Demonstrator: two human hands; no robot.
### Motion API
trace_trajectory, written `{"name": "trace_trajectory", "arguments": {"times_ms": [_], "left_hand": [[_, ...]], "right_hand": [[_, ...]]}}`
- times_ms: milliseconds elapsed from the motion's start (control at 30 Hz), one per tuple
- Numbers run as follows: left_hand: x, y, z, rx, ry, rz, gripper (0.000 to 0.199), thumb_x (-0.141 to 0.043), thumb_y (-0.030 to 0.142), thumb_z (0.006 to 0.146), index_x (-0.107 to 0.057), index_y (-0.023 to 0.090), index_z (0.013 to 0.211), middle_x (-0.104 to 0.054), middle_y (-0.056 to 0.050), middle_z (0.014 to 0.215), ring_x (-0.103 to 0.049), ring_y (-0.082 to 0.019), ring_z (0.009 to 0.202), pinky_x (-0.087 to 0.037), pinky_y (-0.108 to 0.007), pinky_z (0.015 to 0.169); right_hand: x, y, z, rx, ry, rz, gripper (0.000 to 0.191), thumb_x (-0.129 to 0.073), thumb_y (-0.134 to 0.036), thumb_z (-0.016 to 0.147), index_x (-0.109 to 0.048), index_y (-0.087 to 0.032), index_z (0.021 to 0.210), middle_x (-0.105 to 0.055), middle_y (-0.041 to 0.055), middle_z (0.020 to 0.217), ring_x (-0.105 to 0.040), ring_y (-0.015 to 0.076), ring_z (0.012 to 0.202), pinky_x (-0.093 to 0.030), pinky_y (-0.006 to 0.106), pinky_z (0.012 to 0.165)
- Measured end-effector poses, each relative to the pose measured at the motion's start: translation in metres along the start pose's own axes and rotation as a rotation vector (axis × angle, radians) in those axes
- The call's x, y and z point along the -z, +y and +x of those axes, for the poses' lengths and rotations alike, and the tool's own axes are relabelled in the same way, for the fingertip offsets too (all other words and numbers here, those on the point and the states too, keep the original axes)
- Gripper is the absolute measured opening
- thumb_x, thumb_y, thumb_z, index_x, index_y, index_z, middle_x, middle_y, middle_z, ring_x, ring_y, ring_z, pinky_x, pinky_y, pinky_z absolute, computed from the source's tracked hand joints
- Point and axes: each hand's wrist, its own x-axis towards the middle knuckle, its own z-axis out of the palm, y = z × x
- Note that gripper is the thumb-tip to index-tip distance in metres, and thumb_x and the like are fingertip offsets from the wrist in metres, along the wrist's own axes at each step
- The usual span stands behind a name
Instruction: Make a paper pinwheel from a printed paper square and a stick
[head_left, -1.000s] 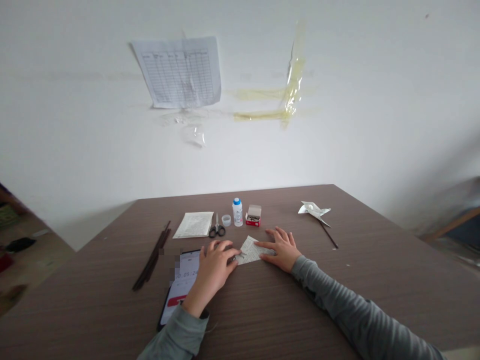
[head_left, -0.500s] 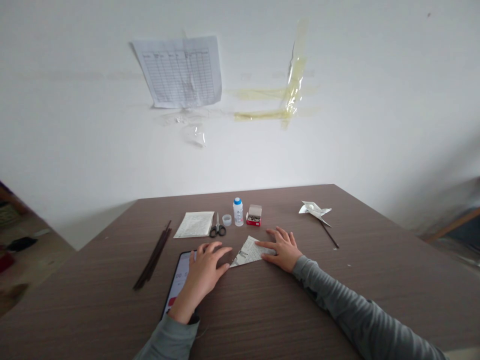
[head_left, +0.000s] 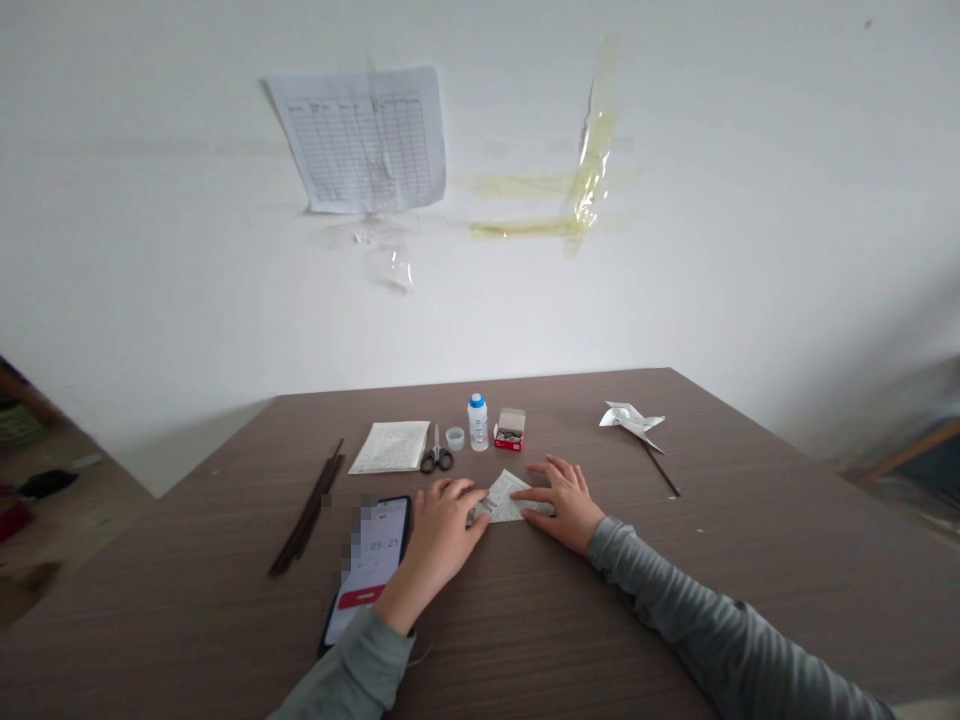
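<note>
A folded triangle of printed paper (head_left: pixel 508 496) lies flat on the brown table, its peak pointing away from me. My left hand (head_left: pixel 448 525) rests on its left corner, fingers apart and slightly bent. On the right side of the paper, my right hand (head_left: pixel 562 503) lies with its fingers spread, the index finger reaching over the sheet. Both hands press from above, and neither grips anything. The paper's two lower corners are covered by the fingers.
Behind the hands stand scissors (head_left: pixel 436 458), a small clear cup (head_left: pixel 455 438), a blue-capped bottle (head_left: pixel 478 425) and a red box (head_left: pixel 509 432). Paper sheets (head_left: pixel 390 447), dark sticks (head_left: pixel 307 515) and a phone (head_left: pixel 367 570) are left; a paper pinwheel (head_left: pixel 630 420) is right.
My left hand has moved right, onto the left corner of the triangle, uncovering more of the phone. My right hand has stayed almost in place.
</note>
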Motion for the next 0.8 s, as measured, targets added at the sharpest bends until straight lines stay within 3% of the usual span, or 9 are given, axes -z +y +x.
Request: {"name": "trace_trajectory", "arguments": {"times_ms": [100, 233, 433, 600, 800], "left_hand": [[-0.002, 0.014, 0.004, -0.002, -0.012, -0.018, 0.043, -0.080, 0.024, 0.121, -0.094, 0.028, 0.161, -0.083, -0.015, 0.182, -0.068, -0.044, 0.177, -0.050, -0.067, 0.152], [-0.001, 0.026, 0.009, 0.024, -0.023, -0.013, 0.033, -0.087, 0.027, 0.118, -0.098, 0.028, 0.149, -0.082, -0.014, 0.182, -0.067, -0.044, 0.177, -0.048, -0.067, 0.153], [0.000, 0.029, 0.009, 0.037, 0.001, -0.018, 0.029, -0.091, 0.026, 0.114, -0.098, 0.028, 0.142, -0.080, -0.014, 0.183, -0.065, -0.045, 0.177, -0.045, -0.070, 0.155], [0.000, 0.031, 0.009, 0.054, -0.016, -0.011, 0.027, -0.092, 0.032, 0.115, -0.096, 0.027, 0.142, -0.081, -0.015, 0.181, -0.065, -0.044, 0.175, -0.046, -0.069, 0.154], [0.005, 0.032, 0.008, 0.063, -0.011, -0.020, 0.028, -0.094, 0.030, 0.112, -0.094, 0.030, 0.140, -0.084, -0.012, 0.176, -0.065, -0.045, 0.176, -0.048, -0.074, 0.152]], "right_hand": [[0.000, -0.001, -0.001, 0.015, 0.019, 0.014, 0.042, -0.086, -0.046, 0.116, -0.098, -0.053, 0.155, -0.073, 0.0011, 0.192, -0.042, 0.0551, 0.192, -0.026, 0.085, 0.159], [0.000, -0.002, -0.001, 0.009, 0.012, 0.004, 0.044, -0.083, -0.044, 0.117, -0.096, -0.050, 0.159, -0.070, 0.0059, 0.196, -0.040, 0.0531, 0.194, -0.025, 0.087, 0.159], [-0.003, -0.008, 0.001, -0.031, 0.014, -0.012, 0.045, -0.091, -0.047, 0.115, -0.095, -0.050, 0.160, -0.068, 0.0060, 0.197, -0.039, 0.0515, 0.197, -0.024, 0.088, 0.160], [-0.005, -0.012, 0.004, -0.052, 0.040, -0.017, 0.046, -0.095, -0.062, 0.112, -0.095, -0.047, 0.155, -0.070, 0.0077, 0.196, -0.042, 0.0539, 0.195, -0.027, 0.088, 0.159], [-0.003, -0.009, 0.009, -0.085, 0.023, -0.014, 0.045, -0.099, -0.057, 0.105, -0.094, -0.053, 0.150, -0.071, 0.0031, 0.194, -0.044, 0.0561, 0.193, -0.029, 0.085, 0.159]]}}
